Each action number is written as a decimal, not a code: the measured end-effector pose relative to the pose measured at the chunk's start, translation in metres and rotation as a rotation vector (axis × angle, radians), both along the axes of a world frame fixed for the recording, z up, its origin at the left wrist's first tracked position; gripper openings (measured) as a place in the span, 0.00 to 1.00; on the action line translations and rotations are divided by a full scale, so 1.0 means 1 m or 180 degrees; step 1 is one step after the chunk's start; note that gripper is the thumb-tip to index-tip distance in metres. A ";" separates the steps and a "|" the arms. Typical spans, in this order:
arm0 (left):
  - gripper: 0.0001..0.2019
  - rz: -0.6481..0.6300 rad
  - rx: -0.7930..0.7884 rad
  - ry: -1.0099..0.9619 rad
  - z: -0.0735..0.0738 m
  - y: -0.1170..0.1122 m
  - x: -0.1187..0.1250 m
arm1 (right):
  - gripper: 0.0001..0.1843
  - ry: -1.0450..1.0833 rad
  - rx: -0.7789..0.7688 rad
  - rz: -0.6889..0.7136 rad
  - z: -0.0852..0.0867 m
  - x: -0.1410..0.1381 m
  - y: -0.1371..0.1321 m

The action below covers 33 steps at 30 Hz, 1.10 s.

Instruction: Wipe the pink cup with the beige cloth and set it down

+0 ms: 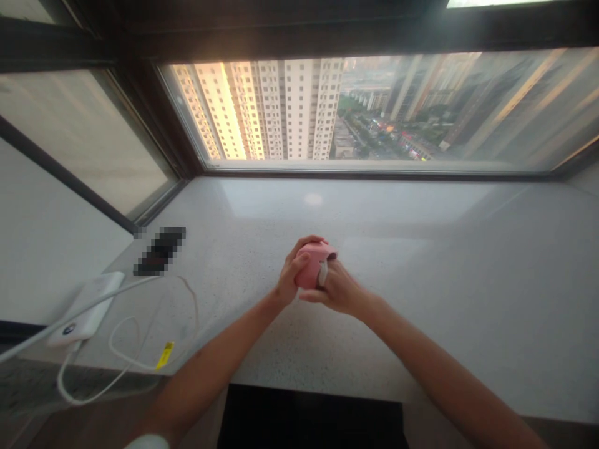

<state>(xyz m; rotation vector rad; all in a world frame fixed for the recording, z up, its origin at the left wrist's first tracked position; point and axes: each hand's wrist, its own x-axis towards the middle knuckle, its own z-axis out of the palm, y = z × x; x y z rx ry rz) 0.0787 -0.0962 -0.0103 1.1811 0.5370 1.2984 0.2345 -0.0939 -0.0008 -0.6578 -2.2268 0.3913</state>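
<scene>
Above the pale stone sill, a small pink case-like object (307, 272) sits between my two hands. My left hand (291, 269) is closed around its left side, thumb across the face and fingers over the top. A dark opening shows at its upper right. My right hand (340, 288) meets the right side with its fingers mostly hidden at or inside that opening, so their grip is unclear; its thumb stretches out below the object. A whitish strip (322, 273) lies between the pink side and my right hand. What the object contains is hidden.
The pale sill (449, 299) runs up to a dark-framed window (365, 174) overlooking tall buildings. At left lie a white power strip (91, 305), looping white cable with a yellow tag (165, 355), and a pixelated dark item (161, 251).
</scene>
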 end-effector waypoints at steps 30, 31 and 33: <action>0.30 -0.0449 -0.1150 -0.0083 -0.030 0.019 -0.001 | 0.38 0.2910 -0.1155 -0.1217 -0.036 0.036 0.019; 0.30 -0.0403 -0.1031 -0.0043 -0.033 0.019 0.000 | 0.35 0.2496 -0.0966 -0.1145 -0.036 0.034 0.012; 0.30 -0.0479 -0.0750 0.0066 -0.040 0.020 0.001 | 0.28 0.1516 -0.0581 -0.0769 -0.032 0.035 -0.002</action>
